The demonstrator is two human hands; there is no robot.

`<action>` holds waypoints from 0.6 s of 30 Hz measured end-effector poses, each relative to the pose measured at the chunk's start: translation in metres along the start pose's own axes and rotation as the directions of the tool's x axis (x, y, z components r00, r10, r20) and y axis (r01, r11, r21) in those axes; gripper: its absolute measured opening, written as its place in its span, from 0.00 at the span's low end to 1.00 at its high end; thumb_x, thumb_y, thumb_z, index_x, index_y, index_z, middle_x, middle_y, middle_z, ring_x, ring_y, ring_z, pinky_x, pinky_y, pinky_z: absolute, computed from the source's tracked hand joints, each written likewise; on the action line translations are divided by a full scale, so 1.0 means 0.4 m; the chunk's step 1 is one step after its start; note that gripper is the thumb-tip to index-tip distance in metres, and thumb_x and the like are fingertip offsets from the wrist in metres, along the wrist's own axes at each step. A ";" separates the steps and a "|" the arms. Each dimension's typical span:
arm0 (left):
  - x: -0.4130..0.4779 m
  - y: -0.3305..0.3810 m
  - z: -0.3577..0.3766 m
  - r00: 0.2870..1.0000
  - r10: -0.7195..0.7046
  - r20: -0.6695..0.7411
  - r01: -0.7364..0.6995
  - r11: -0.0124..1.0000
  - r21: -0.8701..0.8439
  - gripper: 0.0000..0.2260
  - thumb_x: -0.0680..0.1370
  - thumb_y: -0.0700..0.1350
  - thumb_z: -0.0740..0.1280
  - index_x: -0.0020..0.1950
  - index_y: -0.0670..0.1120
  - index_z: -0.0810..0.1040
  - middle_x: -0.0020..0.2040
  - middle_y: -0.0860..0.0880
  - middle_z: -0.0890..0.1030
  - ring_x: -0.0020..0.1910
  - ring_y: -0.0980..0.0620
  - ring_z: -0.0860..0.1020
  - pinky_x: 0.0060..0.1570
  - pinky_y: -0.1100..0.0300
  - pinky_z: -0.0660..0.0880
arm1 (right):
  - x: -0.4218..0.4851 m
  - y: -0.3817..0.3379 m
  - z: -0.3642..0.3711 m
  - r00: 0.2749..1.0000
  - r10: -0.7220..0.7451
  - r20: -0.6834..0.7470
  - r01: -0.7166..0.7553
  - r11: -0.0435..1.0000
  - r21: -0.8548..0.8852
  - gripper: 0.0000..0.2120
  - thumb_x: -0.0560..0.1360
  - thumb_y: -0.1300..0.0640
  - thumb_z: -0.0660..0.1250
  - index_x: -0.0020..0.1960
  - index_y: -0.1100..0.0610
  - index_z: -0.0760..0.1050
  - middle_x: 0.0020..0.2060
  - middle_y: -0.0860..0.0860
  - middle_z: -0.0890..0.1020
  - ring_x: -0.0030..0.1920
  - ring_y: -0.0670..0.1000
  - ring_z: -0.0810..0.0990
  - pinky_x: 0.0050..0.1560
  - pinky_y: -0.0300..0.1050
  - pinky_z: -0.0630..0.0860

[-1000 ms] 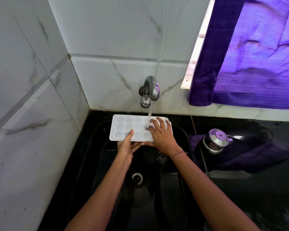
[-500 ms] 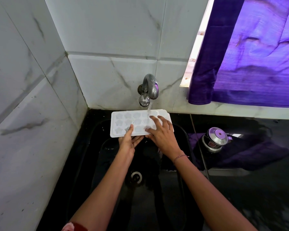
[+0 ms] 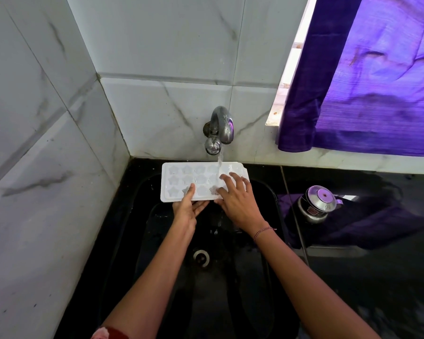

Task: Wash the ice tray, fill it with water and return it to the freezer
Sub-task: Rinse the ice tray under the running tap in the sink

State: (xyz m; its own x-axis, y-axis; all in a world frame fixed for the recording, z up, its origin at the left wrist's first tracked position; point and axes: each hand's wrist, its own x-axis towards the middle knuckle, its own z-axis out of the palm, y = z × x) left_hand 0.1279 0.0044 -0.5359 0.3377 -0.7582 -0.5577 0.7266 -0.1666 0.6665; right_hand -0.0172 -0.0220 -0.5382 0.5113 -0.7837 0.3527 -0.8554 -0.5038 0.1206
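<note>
A white ice tray [image 3: 181,178] with star-shaped cells is held level over the black sink [image 3: 137,241], right under the metal tap [image 3: 219,129]. Water runs from the tap onto the tray's right part. My left hand [image 3: 187,207] pinches the tray's near edge, thumb on top and fingers underneath. My right hand [image 3: 238,199] lies on the tray's right end with spread fingers touching the cells; that end is partly hidden beneath it.
The sink's drain [image 3: 201,258] sits below my arms. A steel pot with a lid [image 3: 317,204] stands on the black counter [image 3: 377,277] to the right. A purple curtain [image 3: 377,81] hangs at the upper right. Marble-tiled walls [image 3: 47,167] close the left and back.
My right hand has slid its fingers across the tray's right cells under the running water. The left hand keeps its hold on the near edge. The tray has barely moved.
</note>
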 end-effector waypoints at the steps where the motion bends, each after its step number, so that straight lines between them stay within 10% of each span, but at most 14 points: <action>1: 0.002 0.001 -0.002 1.000 0.012 -0.004 -0.012 1.000 0.010 0.18 0.75 0.42 0.70 0.63 0.42 0.74 0.51 0.43 0.81 0.44 0.45 0.82 0.38 0.55 0.82 | -0.003 -0.007 0.005 1.000 0.012 0.010 -0.012 1.000 -0.001 0.15 0.68 0.47 0.74 0.52 0.50 0.80 0.61 0.54 0.77 0.63 0.60 0.75 0.61 0.57 0.72; 10: 0.012 -0.006 -0.026 0.978 0.207 0.013 -0.199 0.917 0.345 0.12 0.72 0.41 0.73 0.53 0.49 0.77 0.51 0.46 0.82 0.50 0.45 0.81 0.48 0.46 0.80 | -0.036 -0.047 0.020 0.966 -0.074 0.248 0.035 0.987 0.158 0.17 0.75 0.54 0.67 0.63 0.53 0.73 0.70 0.57 0.68 0.69 0.61 0.66 0.64 0.58 0.69; 18: -0.011 0.013 -0.028 0.878 0.463 0.119 -0.325 0.395 0.859 0.17 0.73 0.52 0.71 0.54 0.41 0.80 0.50 0.43 0.83 0.50 0.44 0.81 0.45 0.60 0.73 | -0.064 -0.056 0.034 0.929 -0.039 0.367 -0.049 0.972 0.229 0.22 0.79 0.54 0.60 0.71 0.56 0.64 0.72 0.56 0.62 0.72 0.57 0.60 0.68 0.53 0.65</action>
State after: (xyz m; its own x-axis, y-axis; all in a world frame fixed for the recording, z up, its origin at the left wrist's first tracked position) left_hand 0.1368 0.0141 -0.5355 0.5619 -0.8181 -0.1223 -0.3367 -0.3613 0.8695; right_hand -0.0102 0.0046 -0.5624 0.5392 -0.8420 -0.0175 -0.8378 -0.5342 -0.1128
